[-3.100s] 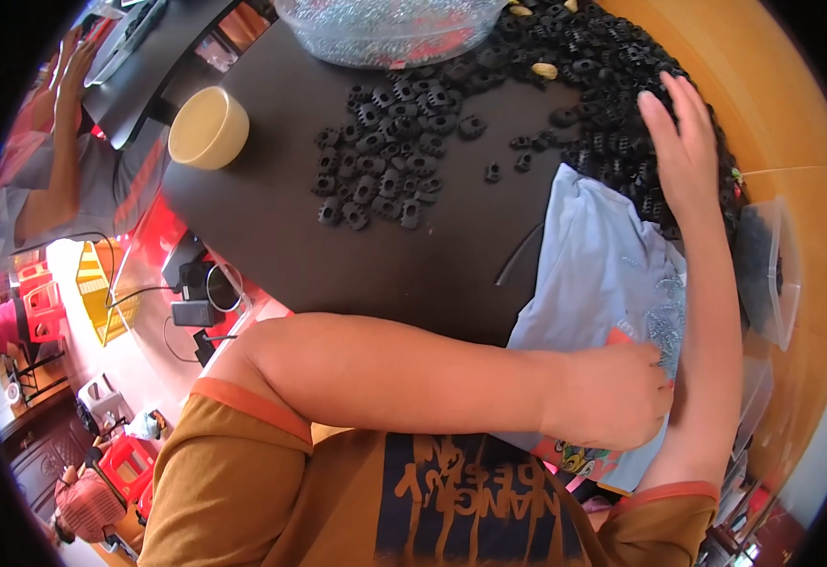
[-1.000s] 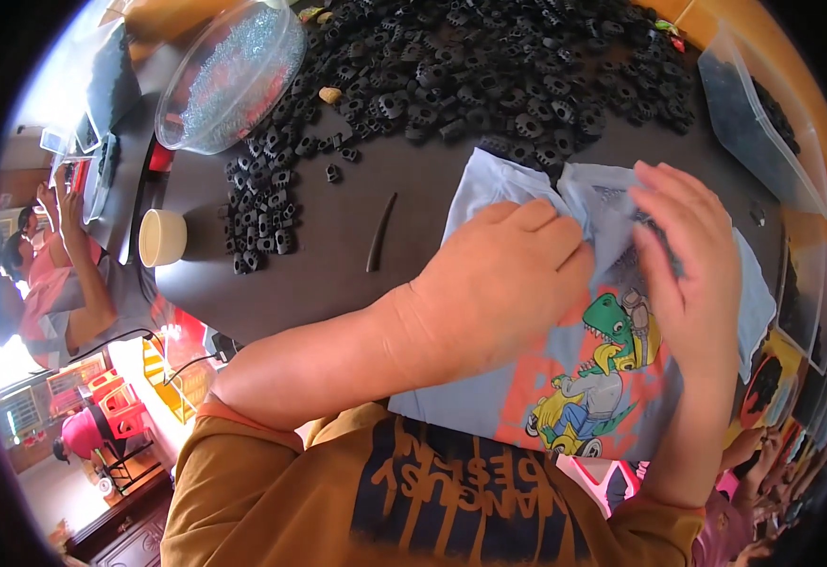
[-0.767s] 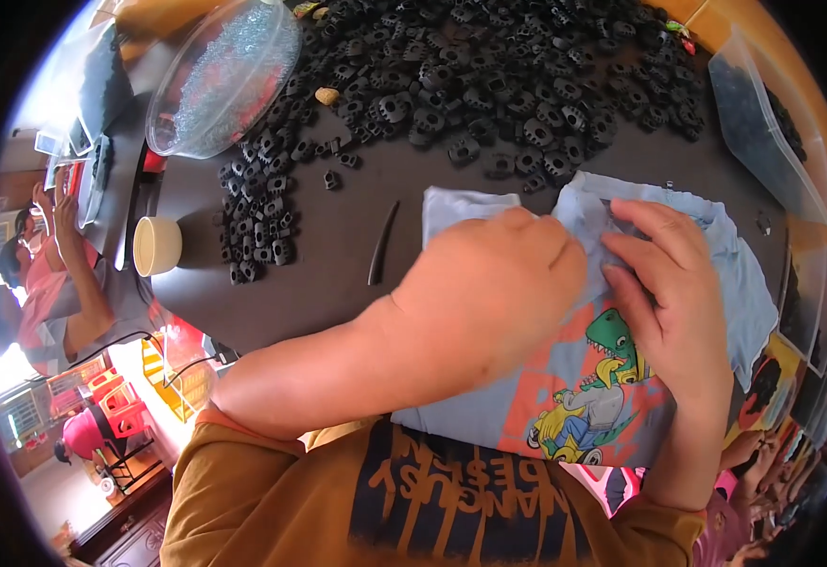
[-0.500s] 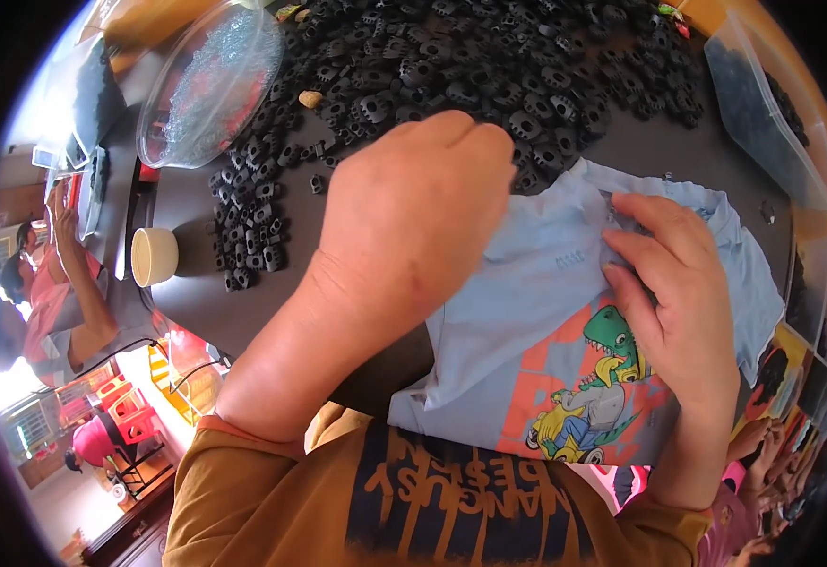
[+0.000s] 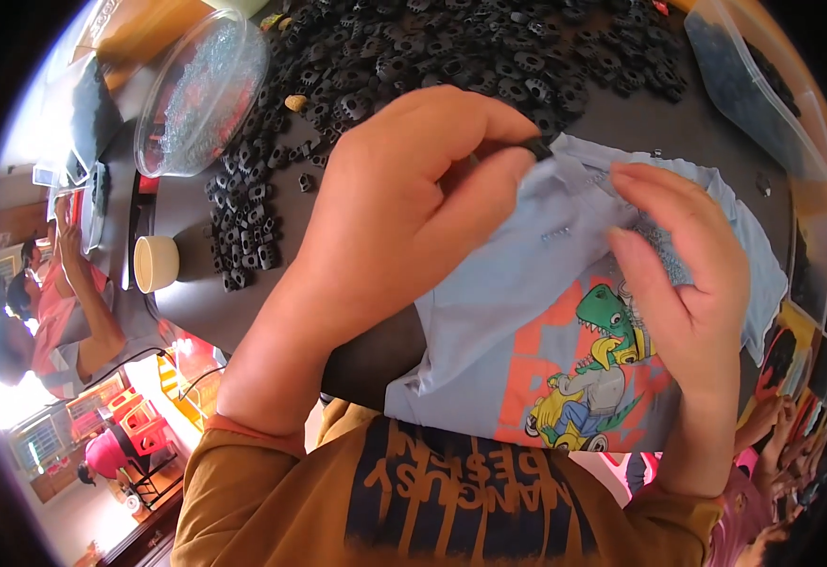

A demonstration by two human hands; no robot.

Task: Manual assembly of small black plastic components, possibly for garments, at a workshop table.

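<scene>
My left hand (image 5: pixel 423 198) is pinched at its fingertips around a small black plastic part (image 5: pixel 539 147), just above the far edge of a light blue T-shirt (image 5: pixel 489 302). The shirt lies on the table in front of me and carries a green dinosaur print. Over its right side curves my right hand (image 5: pixel 692 274), thumb and fingers apart with cloth showing between them. Tiny coil-like pieces (image 5: pixel 557 232) lie on the cloth, and more small shiny pieces (image 5: pixel 664 248) show partly under the right hand. Beyond both hands spreads a heap of black plastic parts (image 5: pixel 470 57).
A clear oval tub (image 5: pixel 154 156) of shiny bluish pieces stands at the far left. Nearer are a cream cup (image 5: pixel 156 264) and a smaller cluster of black parts (image 5: pixel 243 222). A clear bin (image 5: pixel 730 71) stands far right. Another person (image 5: pixel 73 312) sits at the left.
My left hand has turned, bringing its thumb and the pinched black part into sight. My right thumb and fingers have spread wider apart. The whole view has shifted slightly.
</scene>
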